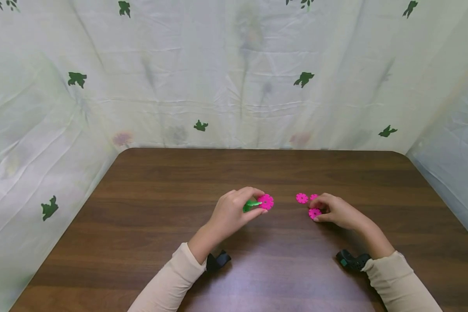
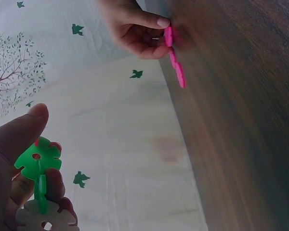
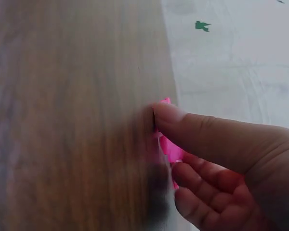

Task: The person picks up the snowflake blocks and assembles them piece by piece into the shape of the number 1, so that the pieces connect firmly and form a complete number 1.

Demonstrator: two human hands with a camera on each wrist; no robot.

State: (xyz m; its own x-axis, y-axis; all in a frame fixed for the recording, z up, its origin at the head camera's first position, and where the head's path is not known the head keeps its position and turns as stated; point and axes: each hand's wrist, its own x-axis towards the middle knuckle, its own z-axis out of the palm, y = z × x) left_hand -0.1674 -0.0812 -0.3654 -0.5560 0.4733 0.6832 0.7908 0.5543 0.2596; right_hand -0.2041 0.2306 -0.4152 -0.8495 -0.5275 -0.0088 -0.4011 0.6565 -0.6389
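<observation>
Fingers of the left hand (image 1: 232, 212) pinch a cluster of green and pink flower discs (image 1: 260, 202) just above the middle of the desk (image 1: 148, 208). Right hand (image 1: 335, 210) curls its grip onto a pink disc (image 1: 314, 212) lying on the desk, thumb pressing it, with two more pink discs (image 1: 302, 198) just beside, toward the far edge.

Bare table (image 1: 257, 173) lies open all round; only loose pink discs (image 1: 302, 198) sit between the hands.

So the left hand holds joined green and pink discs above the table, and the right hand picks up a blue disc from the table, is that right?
Not quite: the disc under the right hand is pink, as the head view shows. The left hand does hold joined green and pink discs above the table.
</observation>
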